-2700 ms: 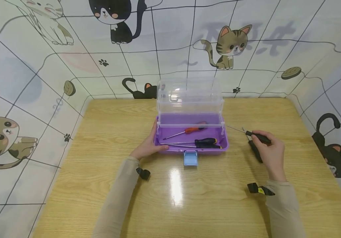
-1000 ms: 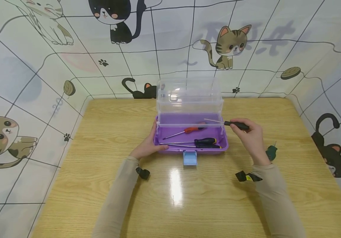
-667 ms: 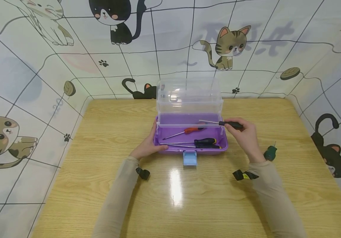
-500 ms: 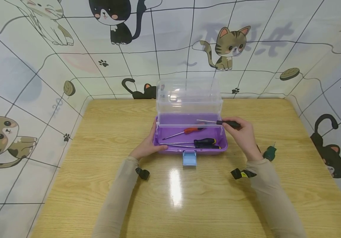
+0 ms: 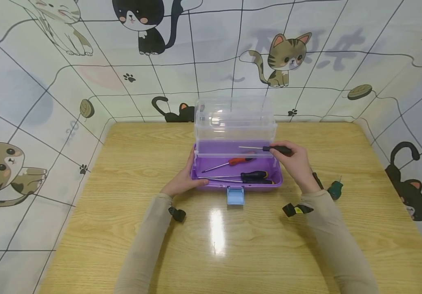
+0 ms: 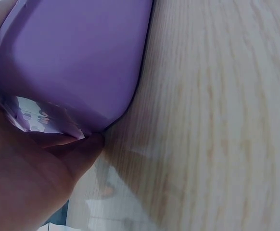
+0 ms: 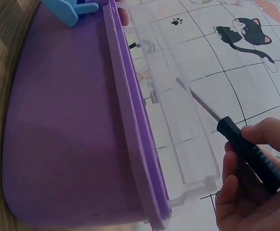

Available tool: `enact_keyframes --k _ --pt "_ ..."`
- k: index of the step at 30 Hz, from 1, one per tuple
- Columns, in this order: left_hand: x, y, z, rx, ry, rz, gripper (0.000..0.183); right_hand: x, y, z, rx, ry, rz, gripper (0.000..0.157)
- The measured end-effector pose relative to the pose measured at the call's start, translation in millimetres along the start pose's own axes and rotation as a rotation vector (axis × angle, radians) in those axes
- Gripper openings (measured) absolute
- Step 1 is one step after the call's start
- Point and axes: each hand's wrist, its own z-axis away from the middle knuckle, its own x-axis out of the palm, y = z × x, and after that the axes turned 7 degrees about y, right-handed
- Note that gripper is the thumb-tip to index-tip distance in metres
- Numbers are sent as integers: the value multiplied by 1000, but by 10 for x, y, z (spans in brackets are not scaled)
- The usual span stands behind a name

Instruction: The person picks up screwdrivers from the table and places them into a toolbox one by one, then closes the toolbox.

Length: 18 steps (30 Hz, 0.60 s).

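Observation:
In the head view, my left hand (image 5: 184, 178) grips the left end of a purple toolbox (image 5: 235, 186), thumb on the front rim; the left wrist view shows the hand close against the box's end wall (image 6: 77, 53). A screwdriver (image 5: 278, 150) with a black handle is in my right hand (image 5: 296, 165), its shaft pointing left over the box's right half. In the right wrist view, this screwdriver (image 7: 248, 153) has a flat tip and is pinched between thumb and fingers. Inside the box lie a red-handled screwdriver (image 5: 237, 161) and two black-and-yellow-handled screwdrivers (image 5: 253, 174).
The clear lid (image 5: 235, 118) stands raised at the back, and a light blue latch (image 5: 235, 196) hangs at the front. Right of the box, a green-handled tool (image 5: 335, 190) and a dark handle (image 5: 317, 179), partly hidden by my wrist, lie on the wooden table (image 5: 141, 155).
My right hand has carried the black screwdriver leftward from the table's right side to over the box. The green-handled tool has come into view behind it. The left hand stays put.

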Motion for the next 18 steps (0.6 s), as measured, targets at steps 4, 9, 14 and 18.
enact_keyframes --k 4,9,14,18 --pt "4 -5 -8 10 1 -2 114 32 -1 -37 2 -23 -14 27" --pt "7 -122 -60 5 12 8 116 74 -14 -68 5 -32 -1 28" --pt "5 -95 -44 -12 11 -6 115 89 148 -142 20 -28 34 28" --pt "4 7 -4 -12 3 -4 114 113 207 -185 13 -33 33 28"
